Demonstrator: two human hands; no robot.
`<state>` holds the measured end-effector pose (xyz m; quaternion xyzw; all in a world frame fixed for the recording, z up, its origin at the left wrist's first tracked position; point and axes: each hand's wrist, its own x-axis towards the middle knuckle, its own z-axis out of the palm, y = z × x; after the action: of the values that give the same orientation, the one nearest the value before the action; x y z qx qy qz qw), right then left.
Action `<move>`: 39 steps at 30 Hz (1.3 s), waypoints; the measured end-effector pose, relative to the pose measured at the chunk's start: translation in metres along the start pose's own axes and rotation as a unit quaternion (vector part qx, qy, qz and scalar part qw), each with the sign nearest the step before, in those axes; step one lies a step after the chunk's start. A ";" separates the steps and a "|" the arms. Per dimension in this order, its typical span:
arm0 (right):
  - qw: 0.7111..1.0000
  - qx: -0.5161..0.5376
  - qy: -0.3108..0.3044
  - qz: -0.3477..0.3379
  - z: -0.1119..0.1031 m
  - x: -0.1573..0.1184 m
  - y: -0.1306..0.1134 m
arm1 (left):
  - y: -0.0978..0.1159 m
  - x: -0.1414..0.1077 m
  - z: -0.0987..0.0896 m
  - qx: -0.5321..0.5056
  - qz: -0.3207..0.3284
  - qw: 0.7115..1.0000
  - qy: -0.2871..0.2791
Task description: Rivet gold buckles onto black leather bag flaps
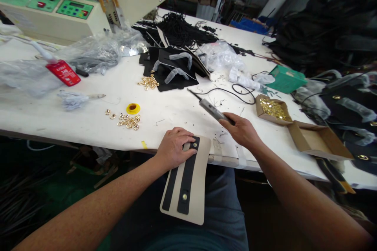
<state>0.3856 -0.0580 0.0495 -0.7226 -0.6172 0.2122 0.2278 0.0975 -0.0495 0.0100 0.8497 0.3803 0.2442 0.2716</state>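
A beige panel (198, 180) with two black strips lies partly on the table's front edge and partly over the lap. The longer strip (188, 174) has a metal fitting near each end. My left hand (176, 147) rests on the panel's upper left, its fingers over the strip and bent around the edge. In my right hand (240, 127) is a grey pen-shaped tool (213, 110) with a thin dark tip pointing up and left, held just above the table. Its black cord (232, 89) runs off behind.
Gold fittings (129, 120) lie beside a yellow ring (133, 108). Black panels (172, 68) are stacked behind. A red bottle (63, 72) and a machine (59, 17) stand left; cardboard boxes (318, 139) and a green box (287, 78) sit right.
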 end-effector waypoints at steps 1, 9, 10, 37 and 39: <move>0.994 0.110 -0.014 0.026 -0.002 -0.007 -0.007 | -0.001 0.000 0.000 0.000 0.003 1.000 0.001; 0.716 0.689 -0.062 0.093 0.028 -0.040 -0.084 | -0.006 0.000 0.005 0.013 0.017 1.000 -0.002; 0.705 0.703 -0.037 0.088 0.035 -0.039 -0.092 | -0.007 0.000 0.005 0.013 0.017 1.000 -0.002; 0.868 0.455 0.166 -0.105 0.088 -0.035 -0.096 | -0.008 0.000 0.005 -0.012 0.022 1.000 0.013; 0.864 0.462 0.166 -0.112 0.088 -0.036 -0.097 | -0.008 0.000 0.005 -0.012 0.023 1.000 0.013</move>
<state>0.2518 -0.0743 0.0365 -0.4852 -0.4788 0.3230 0.6565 0.0962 -0.0467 0.0013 0.8517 0.3614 0.2662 0.2705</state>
